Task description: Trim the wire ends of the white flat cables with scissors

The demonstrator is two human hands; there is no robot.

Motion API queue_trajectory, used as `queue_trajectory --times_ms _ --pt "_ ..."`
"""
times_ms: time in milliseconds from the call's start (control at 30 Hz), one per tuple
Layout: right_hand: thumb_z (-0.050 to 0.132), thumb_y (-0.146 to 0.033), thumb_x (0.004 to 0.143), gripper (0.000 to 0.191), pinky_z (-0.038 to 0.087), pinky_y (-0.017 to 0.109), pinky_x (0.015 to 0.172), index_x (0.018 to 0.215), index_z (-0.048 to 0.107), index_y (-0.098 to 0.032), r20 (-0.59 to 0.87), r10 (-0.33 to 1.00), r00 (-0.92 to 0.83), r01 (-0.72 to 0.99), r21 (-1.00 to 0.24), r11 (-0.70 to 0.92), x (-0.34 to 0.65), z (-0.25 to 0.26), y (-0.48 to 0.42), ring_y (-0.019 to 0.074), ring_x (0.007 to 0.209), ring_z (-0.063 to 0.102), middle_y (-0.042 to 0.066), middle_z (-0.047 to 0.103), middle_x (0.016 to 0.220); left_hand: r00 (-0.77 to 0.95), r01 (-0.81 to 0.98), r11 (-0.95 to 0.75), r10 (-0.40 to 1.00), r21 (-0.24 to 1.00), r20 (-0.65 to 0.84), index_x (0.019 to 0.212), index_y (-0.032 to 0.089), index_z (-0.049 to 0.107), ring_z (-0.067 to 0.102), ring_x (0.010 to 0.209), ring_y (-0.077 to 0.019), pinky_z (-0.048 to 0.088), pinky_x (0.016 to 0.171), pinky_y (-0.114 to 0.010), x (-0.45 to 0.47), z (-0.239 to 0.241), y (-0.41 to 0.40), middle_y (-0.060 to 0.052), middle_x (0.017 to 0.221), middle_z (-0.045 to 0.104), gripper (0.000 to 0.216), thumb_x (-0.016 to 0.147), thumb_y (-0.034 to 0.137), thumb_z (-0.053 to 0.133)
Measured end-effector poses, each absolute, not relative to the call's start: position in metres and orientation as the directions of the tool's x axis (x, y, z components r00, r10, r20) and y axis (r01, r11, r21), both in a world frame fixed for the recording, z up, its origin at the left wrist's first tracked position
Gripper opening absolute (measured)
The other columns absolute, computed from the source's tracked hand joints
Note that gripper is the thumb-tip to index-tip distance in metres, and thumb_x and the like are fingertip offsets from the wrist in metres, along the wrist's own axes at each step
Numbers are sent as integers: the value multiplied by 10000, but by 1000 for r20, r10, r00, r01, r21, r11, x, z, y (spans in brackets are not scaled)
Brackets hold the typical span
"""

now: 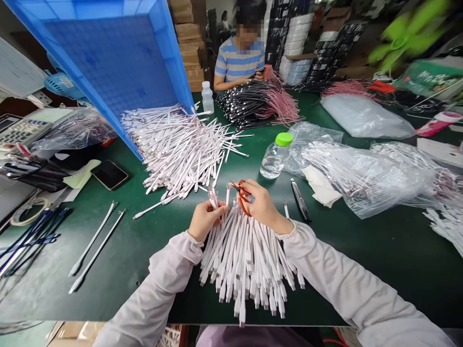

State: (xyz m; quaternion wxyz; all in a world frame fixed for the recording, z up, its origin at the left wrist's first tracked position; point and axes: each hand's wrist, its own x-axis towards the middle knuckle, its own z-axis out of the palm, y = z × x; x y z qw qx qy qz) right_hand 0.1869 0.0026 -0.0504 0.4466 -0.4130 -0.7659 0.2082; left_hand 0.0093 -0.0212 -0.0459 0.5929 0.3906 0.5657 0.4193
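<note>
My left hand point(207, 218) is closed on white cables, their bare wire ends pointing up past the fingers. In my right hand point(265, 205) is a pair of small orange-handled scissors point(244, 196), with the dark blades at the wire end of one upright white cable point(227, 196). Below both hands a fanned pile of white cables point(249, 260) lies with its connectors toward the table's front edge. Farther back, a large heap of white cables point(181, 149) spills from a tipped blue crate point(108, 72).
Right of my hands lie a utility knife point(300, 200), a green-capped bottle point(274, 156) and bagged cables point(372, 176). Two loose cables point(96, 246) and a phone point(109, 174) are on the left. Across the table sits a person point(238, 60) behind black cables point(246, 103); a green fan point(405, 36) stands back right.
</note>
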Motion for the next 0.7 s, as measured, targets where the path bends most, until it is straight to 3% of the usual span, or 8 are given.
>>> queue_trajectory --times_ms 233,367,500,600,700 --pt "585 -142 789 110 465 277 763 887 634 -151 510 826 -241 473 -681 558 180 -57 5 174 836 573 50 591 847 110 -103 404 913 909 -393 782 134 691 588 687 -121 424 501 -169 11 -30 -7 -22 747 661 479 443 405 893" --pt "589 -135 786 173 471 286 771 954 616 -166 521 816 -249 530 -632 565 175 -57 2 183 851 565 52 607 864 112 -56 403 912 913 -396 789 139 717 602 746 -143 483 627 -214 8 -23 -3 -33 800 680 472 447 412 895" --pt "553 -164 792 52 465 307 753 840 569 -177 570 682 -457 579 -391 715 167 -60 -8 183 766 539 58 627 824 211 -30 366 912 930 -352 782 198 730 618 834 -201 493 713 -271 -1 -24 -2 0 779 696 446 460 471 874" --pt "552 -230 810 52 465 297 747 798 544 -180 489 583 -648 550 -229 803 160 -67 -13 174 715 528 60 639 806 203 106 362 904 926 -376 753 192 711 589 719 -186 470 630 -273 -11 -28 -1 11 710 660 470 447 517 857" --pt "567 -310 820 129 467 283 746 826 555 -181 435 567 -699 552 -175 815 157 -75 -11 179 739 551 50 667 815 58 326 305 938 895 -341 680 184 693 520 570 -158 386 488 -247 -17 -30 2 7 657 634 509 374 562 843"
